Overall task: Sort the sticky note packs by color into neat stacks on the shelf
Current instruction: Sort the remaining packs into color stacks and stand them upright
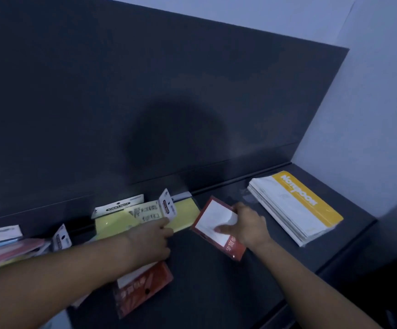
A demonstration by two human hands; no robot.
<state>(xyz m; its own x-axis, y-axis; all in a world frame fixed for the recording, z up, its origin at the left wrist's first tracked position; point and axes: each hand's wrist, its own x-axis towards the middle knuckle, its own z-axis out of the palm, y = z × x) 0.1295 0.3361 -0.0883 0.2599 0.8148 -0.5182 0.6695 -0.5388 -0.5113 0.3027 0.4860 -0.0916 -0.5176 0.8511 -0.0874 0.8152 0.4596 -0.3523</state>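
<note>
My right hand point(247, 225) grips a red-framed pack with a white pad point(213, 223), tilted just above the dark shelf point(216, 293). My left hand point(156, 236) pinches the white header card of a yellow sticky note pack point(145, 218) that lies on other yellow packs against the back panel. Another red pack point(143, 287) lies flat under my left forearm. A mixed heap of blue, pink and yellow packs point(5, 249) sits at the far left.
A stack of notebooks with yellow and white covers point(294, 207) lies at the right end of the shelf. A dark back panel point(145, 103) rises behind everything, and a pale wall closes the right side.
</note>
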